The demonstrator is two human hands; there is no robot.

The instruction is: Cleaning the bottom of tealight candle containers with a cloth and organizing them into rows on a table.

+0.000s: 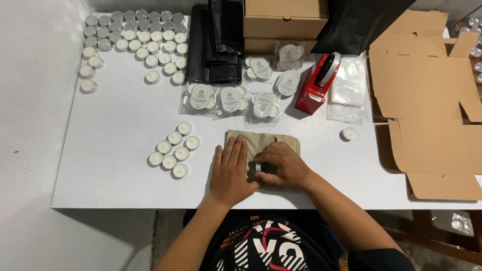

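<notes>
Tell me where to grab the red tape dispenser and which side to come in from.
Grip the red tape dispenser across its narrow body, fingers on the two flat side faces around the roll, probably coming from above. It lies tilted, front end toward the person, and its top is open. A cardboard box and clear bags crowd its far end and right side, so a low sideways approach looks awkward.

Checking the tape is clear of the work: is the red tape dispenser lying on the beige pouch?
No, the red tape dispenser stands on the white table above and right of the beige pouch, apart from it.
</notes>
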